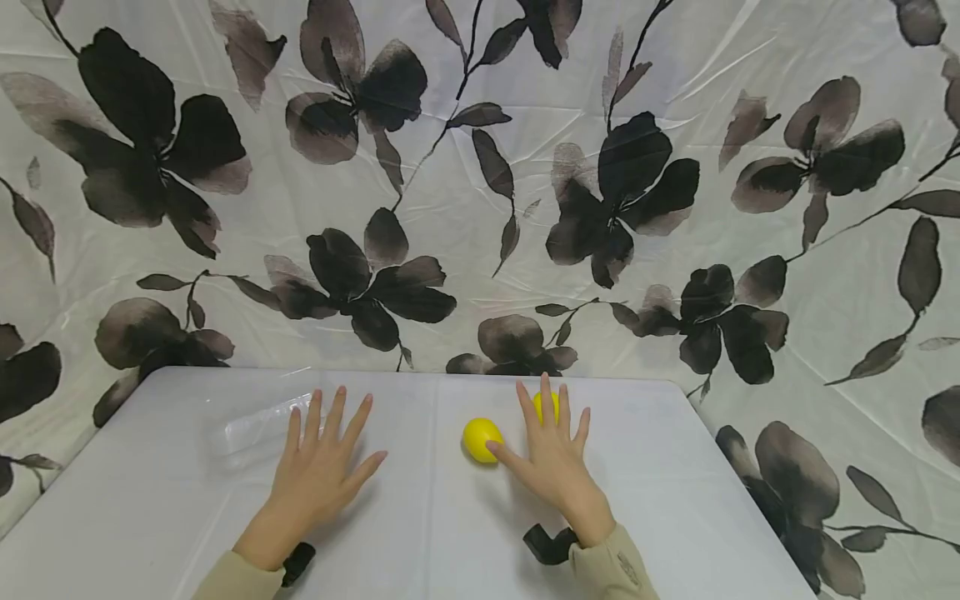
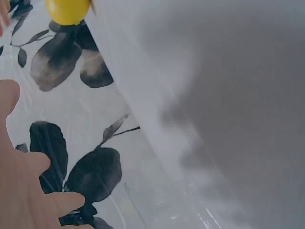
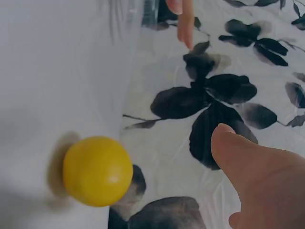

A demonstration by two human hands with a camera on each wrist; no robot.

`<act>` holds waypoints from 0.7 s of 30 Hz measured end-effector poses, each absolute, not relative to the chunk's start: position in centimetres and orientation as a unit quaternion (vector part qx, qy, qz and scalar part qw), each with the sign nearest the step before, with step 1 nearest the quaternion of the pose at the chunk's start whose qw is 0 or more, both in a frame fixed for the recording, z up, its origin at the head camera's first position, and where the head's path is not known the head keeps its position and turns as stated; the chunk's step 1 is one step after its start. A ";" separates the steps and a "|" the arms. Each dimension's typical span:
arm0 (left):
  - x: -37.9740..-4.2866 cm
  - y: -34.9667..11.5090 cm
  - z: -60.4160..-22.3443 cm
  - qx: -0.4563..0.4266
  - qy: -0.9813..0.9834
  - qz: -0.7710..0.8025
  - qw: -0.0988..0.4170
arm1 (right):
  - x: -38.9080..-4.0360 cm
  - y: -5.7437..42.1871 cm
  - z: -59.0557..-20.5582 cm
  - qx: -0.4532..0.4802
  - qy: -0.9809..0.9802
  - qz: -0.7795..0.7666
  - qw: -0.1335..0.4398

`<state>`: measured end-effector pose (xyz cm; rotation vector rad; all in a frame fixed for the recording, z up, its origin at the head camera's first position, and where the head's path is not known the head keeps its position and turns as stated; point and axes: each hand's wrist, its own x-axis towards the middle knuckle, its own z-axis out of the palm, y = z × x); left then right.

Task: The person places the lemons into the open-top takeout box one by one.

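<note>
My left hand [image 1: 318, 475] hovers over the left half of the white table with its fingers spread, holding nothing. Just beyond its fingers lies a clear plastic container [image 1: 251, 429], partly covered by the hand and hard to make out. My right hand [image 1: 558, 467], also spread and holding nothing, is above the table's right half. One smooth yellow ball [image 1: 480, 440] sits to the left of it, overlapped by the thumb tip in the head view. A second yellow ball [image 1: 537, 404] is mostly hidden behind the right fingers. The right wrist view shows one yellow ball [image 3: 97, 171] apart from the thumb.
The white table [image 1: 420, 533] ends at a straight back edge. Behind it hangs a white cloth [image 1: 480, 208] with dark flowers. Black wrist mounts [image 1: 550, 544] show below both hands, at the beige sleeves [image 1: 615, 567].
</note>
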<state>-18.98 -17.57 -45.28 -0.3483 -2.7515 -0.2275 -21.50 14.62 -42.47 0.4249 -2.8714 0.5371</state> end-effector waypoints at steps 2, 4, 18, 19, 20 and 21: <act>-19.0 -17.9 -45.2 -0.124 -0.972 -0.082 0.184 | -21.6 14.2 -42.0 0.146 -0.967 0.191 0.090; -18.9 -18.3 -45.2 -0.121 -0.971 -0.087 0.189 | -21.7 13.8 -41.6 0.152 -0.964 0.201 0.086; -18.2 -22.9 -45.6 -0.089 -0.967 -0.116 0.211 | -23.1 9.7 -41.2 0.190 -0.945 0.249 0.090; -18.1 -23.3 -45.6 -0.085 -0.967 -0.115 0.210 | -23.2 9.4 -41.2 0.193 -0.944 0.251 0.090; -18.1 -23.6 -45.7 -0.082 -0.968 -0.115 0.209 | -23.3 9.0 -41.3 0.196 -0.943 0.253 0.089; -18.1 -23.8 -45.7 -0.078 -0.968 -0.113 0.210 | -23.5 8.7 -41.4 0.199 -0.942 0.257 0.090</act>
